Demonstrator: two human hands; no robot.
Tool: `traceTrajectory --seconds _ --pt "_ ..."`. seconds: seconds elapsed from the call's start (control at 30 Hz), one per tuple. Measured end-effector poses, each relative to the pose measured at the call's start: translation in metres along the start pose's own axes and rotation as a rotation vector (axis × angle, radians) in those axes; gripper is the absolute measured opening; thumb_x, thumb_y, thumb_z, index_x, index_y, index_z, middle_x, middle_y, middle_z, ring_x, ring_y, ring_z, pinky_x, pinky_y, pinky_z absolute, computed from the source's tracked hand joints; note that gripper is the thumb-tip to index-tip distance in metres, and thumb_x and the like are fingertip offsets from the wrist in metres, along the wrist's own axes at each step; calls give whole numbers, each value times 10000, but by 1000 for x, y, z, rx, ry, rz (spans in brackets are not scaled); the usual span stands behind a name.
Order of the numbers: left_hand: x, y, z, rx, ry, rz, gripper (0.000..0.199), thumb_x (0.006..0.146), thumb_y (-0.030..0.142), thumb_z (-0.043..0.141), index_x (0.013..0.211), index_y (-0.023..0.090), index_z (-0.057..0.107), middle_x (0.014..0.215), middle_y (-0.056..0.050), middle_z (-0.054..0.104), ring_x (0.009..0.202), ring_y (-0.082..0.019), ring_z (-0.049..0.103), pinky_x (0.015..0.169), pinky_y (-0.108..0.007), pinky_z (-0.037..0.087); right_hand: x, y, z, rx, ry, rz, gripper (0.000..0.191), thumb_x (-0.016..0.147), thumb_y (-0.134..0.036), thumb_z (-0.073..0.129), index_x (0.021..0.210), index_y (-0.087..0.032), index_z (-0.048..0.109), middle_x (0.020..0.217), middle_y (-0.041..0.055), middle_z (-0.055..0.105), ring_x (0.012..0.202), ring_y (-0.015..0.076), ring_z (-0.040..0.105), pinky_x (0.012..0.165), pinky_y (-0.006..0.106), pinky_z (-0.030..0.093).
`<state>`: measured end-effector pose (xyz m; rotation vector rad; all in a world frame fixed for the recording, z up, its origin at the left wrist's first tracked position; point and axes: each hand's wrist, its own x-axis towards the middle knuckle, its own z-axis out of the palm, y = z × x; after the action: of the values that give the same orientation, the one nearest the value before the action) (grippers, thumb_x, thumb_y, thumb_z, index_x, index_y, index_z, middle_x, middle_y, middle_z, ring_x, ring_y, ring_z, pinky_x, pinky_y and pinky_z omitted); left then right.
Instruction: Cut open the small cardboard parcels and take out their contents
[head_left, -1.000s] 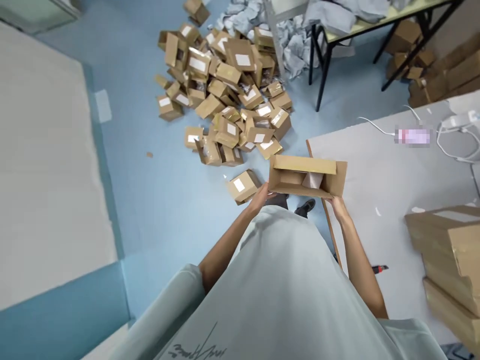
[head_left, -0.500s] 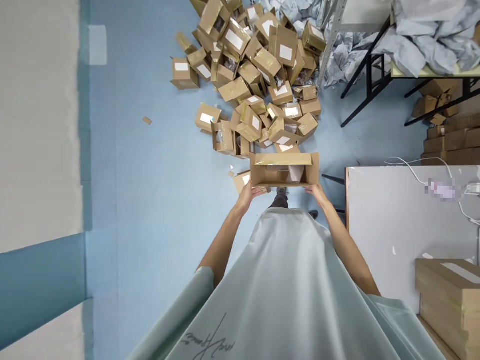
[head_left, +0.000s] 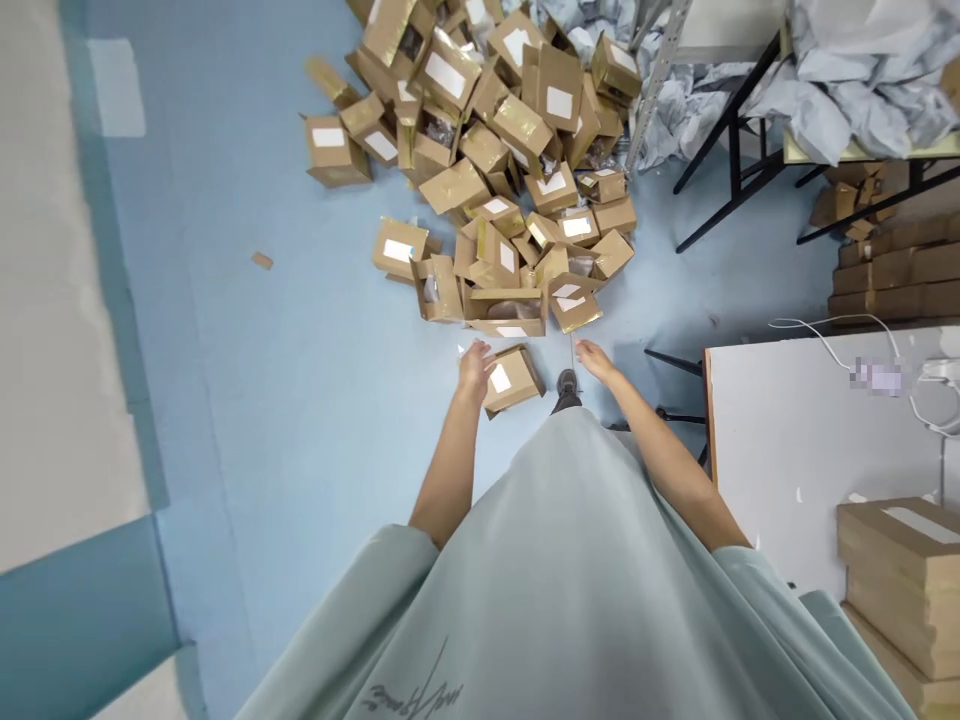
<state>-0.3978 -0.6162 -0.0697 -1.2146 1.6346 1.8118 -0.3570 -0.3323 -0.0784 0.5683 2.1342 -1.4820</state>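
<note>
An open long cardboard box (head_left: 508, 328) rests at the near edge of the pile, something greyish inside it. My left hand (head_left: 475, 370) is just below it in view, empty, its fingers apart. Close beside those fingers lies a taped box (head_left: 517, 378) with a white label; whether they touch it I cannot tell. To the right, my right hand (head_left: 594, 360) is also empty with its fingers loosely spread, below a labelled box (head_left: 576, 305) at the pile's edge.
A heap of brown boxes (head_left: 457, 185) covers the floor ahead. Grey plastic parcels (head_left: 832, 100) lie on a black-legged table at the upper right. A white-topped table (head_left: 787, 430) stands to my right, with stacked cartons (head_left: 892, 560) near it. A small cardboard scrap (head_left: 262, 260) lies left.
The open long box has left both hands and now sits against the pile, farther forward and left. My hands have moved apart from it. The view has shifted slightly.
</note>
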Motion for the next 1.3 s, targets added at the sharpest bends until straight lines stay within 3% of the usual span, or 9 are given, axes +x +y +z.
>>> traceTrajectory --seconds 0.07,0.17,0.37,0.6,0.77,0.93,1.1,1.2,1.3 --pt "-12 -14 25 52 -97 17 406 986 518 722 1233 195 732 1416 -167 761 1285 -277 728 1173 -437 531 -21 8 -13 75 37 85 408 1093 -546 581 1193 -209 790 1146 109 857 1093 243 787 1128 450 606" --pt "-37 -39 66 163 -290 32 369 884 493 827 1078 189 749 1092 -124 816 1036 -234 769 1068 -416 570 -68 31 -42 209 161 191 369 1064 -527 647 1120 -191 788 1157 155 856 1045 258 811 1101 465 617" --pt "-95 -75 146 452 -681 46 509 756 581 955 1006 188 751 645 47 591 716 -189 685 823 -363 600 -198 92 -94 491 533 319 553 1027 -649 649 1263 -162 764 1332 225 826 1190 331 821 1168 560 576" --pt "-181 -109 231 773 -1048 133 642 679 658 1007 1029 175 768 547 98 513 578 -137 563 822 -358 595 -354 161 -82 902 975 259 790 858 -844 769 1327 -209 764 1366 184 828 1252 335 807 1188 531 573" --pt "-280 -173 283 921 -1238 231 712 671 755 964 1046 180 777 506 128 479 521 -113 511 924 -392 620 -428 210 -80 1049 1145 189 746 826 -862 787 1244 -245 796 1285 139 858 1168 322 824 1149 536 601" --pt "-381 -270 315 1081 -1434 248 768 656 734 977 1157 183 791 601 83 598 609 -136 612 843 -350 610 -490 264 -103 1122 1332 45 635 830 -771 836 1184 -244 809 1161 117 866 1087 306 829 1111 536 625" --pt "-466 -365 329 1251 -1597 251 753 665 688 985 1191 180 800 677 41 662 697 -169 675 831 -346 599 -551 309 -112 1114 1520 -1 564 872 -683 846 1224 -245 791 1113 83 844 1089 275 809 1120 489 609" --pt "-507 -404 328 1322 -1715 214 686 735 665 959 1196 176 821 629 66 595 641 -153 631 906 -388 625 -574 324 -107 1121 1614 -2 616 890 -718 817 1287 -250 769 1196 107 824 1176 287 791 1117 464 606" --pt "-538 -428 326 1369 -1815 176 623 781 666 936 1163 184 847 601 79 535 603 -139 576 936 -414 640 -584 332 -102 1145 1697 24 664 873 -749 822 1317 -259 756 1302 141 801 1252 313 774 1120 477 610"
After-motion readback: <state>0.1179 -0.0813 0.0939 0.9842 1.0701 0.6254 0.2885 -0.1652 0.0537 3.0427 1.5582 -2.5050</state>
